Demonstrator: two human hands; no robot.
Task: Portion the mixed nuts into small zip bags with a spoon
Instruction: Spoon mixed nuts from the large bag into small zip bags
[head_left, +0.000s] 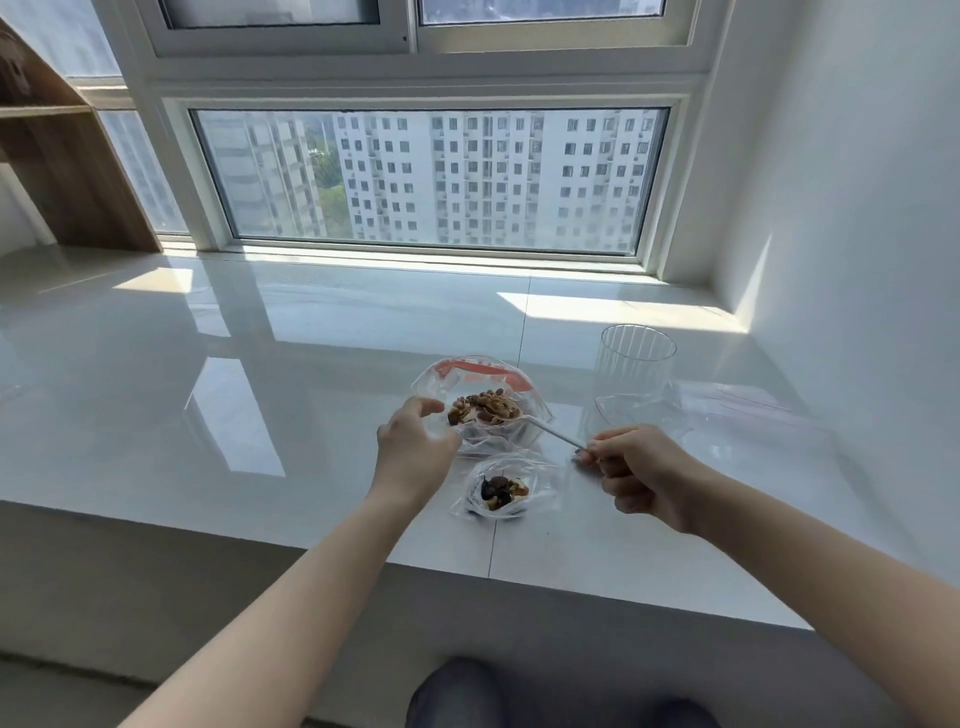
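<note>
- Both hands work at the near edge of the white sill (260, 364): the left hand (415, 447) curls its fingers round the near-left rim of the large bag (441, 379), holding its mouth open, while the right hand (641, 475) pinches the far end of the spoon (553, 434) handle between thumb and curled fingers.
- Spoon's long axis runs from the right hand up and to the left — its bowl end sits at the heap of mixed nuts (485, 406) inside the large bag.
- Small zip bag (511, 486) lies just on the near side of the large bag, between the two hands, with a few nuts already in it; whether its mouth stands open cannot be told.
- Judged from this, the coming carry is short — back toward the person and slightly right, with the right hand the nearer one.
- Clear glass (631, 364) stands beyond the right hand, and more empty bags (753, 410) lie flat beside it.
</note>
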